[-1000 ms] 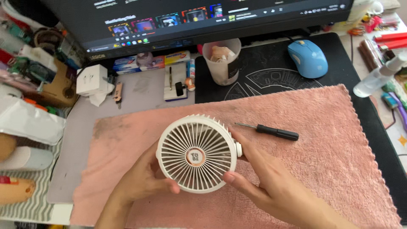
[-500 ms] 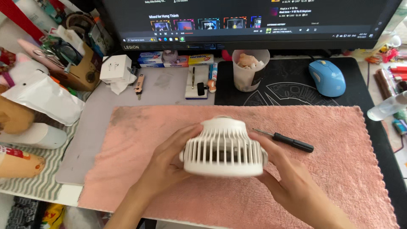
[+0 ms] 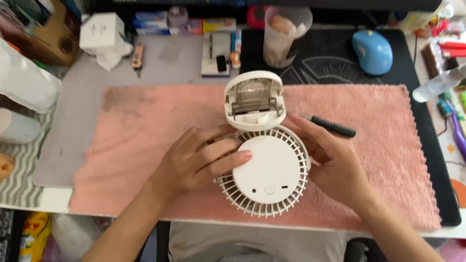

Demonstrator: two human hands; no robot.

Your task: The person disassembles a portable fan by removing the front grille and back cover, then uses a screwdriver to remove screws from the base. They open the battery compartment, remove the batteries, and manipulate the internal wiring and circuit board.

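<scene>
fan back-side up on pink towel, clip base unfolded | left hand, right hand grip pressed on its sides | casing unopened; screwdriver untouched beyond right grip

The left hand reaches in from seven o'clock, palm down, fingers spread and lightly curled, fingertips pointing toward three o'clock. The right hand enters from five o'clock, its fingers extended toward ten o'clock, thumb tucked under. Both forearms are bare.
</scene>
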